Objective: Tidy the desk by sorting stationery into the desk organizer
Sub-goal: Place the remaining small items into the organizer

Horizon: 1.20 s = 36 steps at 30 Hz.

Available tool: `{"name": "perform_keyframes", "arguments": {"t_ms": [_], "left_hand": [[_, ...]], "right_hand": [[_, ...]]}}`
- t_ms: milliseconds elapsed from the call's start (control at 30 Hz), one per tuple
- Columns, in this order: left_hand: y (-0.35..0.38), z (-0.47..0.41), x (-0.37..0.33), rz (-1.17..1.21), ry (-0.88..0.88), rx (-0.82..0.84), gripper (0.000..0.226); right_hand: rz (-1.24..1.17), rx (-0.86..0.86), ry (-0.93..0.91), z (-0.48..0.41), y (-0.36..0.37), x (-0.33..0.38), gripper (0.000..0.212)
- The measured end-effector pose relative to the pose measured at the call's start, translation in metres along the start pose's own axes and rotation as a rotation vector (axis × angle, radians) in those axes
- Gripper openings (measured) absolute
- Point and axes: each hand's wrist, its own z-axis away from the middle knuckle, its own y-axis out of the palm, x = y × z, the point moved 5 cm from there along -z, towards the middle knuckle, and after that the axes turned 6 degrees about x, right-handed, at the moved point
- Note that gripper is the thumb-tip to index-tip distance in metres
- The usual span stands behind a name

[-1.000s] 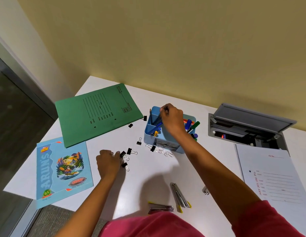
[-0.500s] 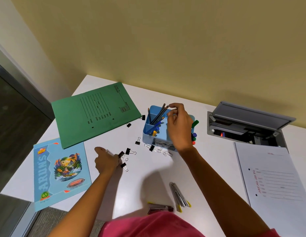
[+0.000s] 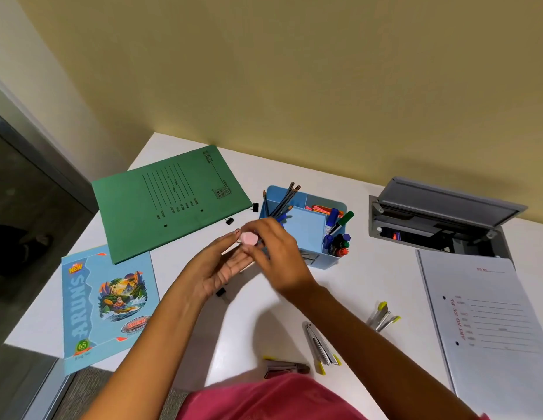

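Just left of the blue organizer (image 3: 325,262), above a white desk (image 3: 370,283), the right hand (image 3: 278,253) pinches a pink eraser (image 3: 249,237) in curled fingers, its outline smeared by motion. The left hand (image 3: 221,268) lies beneath it, palm up and fingers loosely straight, gripping nothing, its thumb tip right beside the eraser. The eraser is in the air, outside the organizer and near its front left corner. In the organizer's back left compartment pencils (image 3: 282,201) stand tilted; markers (image 3: 337,225) in blue, green and red fill its right side, and orange sticks (image 3: 325,209) lie in the back right compartment. Three black binder clips (image 3: 229,221) lie on the desk left of the organizer: two beside its back left corner, at the edge of a green folder (image 3: 173,201), one nearer the person, partly under the left wrist. Farther left of the organizer, a blue booklet (image 3: 109,301) overhangs the desk edge. Right of the organizer sits an open grey cable box (image 3: 440,219); a white file (image 3: 491,328) lies on that side too, nearer the person. Nearer the person than the organizer, grey metal pieces (image 3: 320,347) with yellow tips lie scattered, too small to identify
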Motion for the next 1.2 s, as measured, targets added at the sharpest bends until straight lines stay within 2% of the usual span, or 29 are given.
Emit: {"name": "perform_keyframes", "arguments": {"t_ms": [67, 100, 233, 333, 400, 600, 767, 867, 1000, 1067, 1200], "left_hand": [[0.006, -0.004, -0.002, 0.005, 0.047, 0.003, 0.015], [0.006, -0.01, -0.004, -0.07, 0.104, -0.013, 0.018], [0.006, -0.026, -0.009, -0.551, 0.331, -0.105, 0.035], [0.013, -0.036, -0.007, -0.934, 0.385, -0.175, 0.041], [0.017, -0.042, -0.003, -1.056, 0.366, -0.215, 0.042], [0.021, -0.059, 0.004, -1.144, 0.345, -0.252, 0.038], [0.02, -0.061, 0.004, -1.14, 0.378, -0.236, 0.033], [0.017, -0.063, 0.005, -1.129, 0.374, -0.234, 0.033], [0.013, -0.066, 0.005, -1.111, 0.375, -0.22, 0.032], [0.013, -0.066, 0.004, -1.11, 0.379, -0.214, 0.031], [0.01, -0.068, 0.003, -1.106, 0.367, -0.21, 0.03]], "right_hand": [[0.062, -0.068, 0.01, -0.011, -0.011, 0.0, 0.024], [0.078, -0.103, 0.024, -0.018, -0.018, -0.002, 0.024], [0.184, -0.198, 0.091, -0.045, -0.041, -0.018, 0.026], [0.345, -0.142, 0.14, -0.064, -0.041, -0.036, 0.033], [0.411, -0.044, 0.184, -0.072, -0.034, -0.046, 0.036], [0.514, 0.132, 0.244, -0.078, -0.017, -0.061, 0.021], [0.562, 0.192, 0.282, -0.081, -0.017, -0.066, 0.025], [0.639, 0.146, 0.2, -0.086, -0.019, -0.063, 0.031], [0.764, 0.07, -0.035, -0.099, -0.017, -0.059, 0.038], [0.867, 0.15, -0.092, -0.107, -0.015, -0.059, 0.033], [1.05, 0.415, -0.009, -0.111, -0.008, -0.064, 0.026]]}}
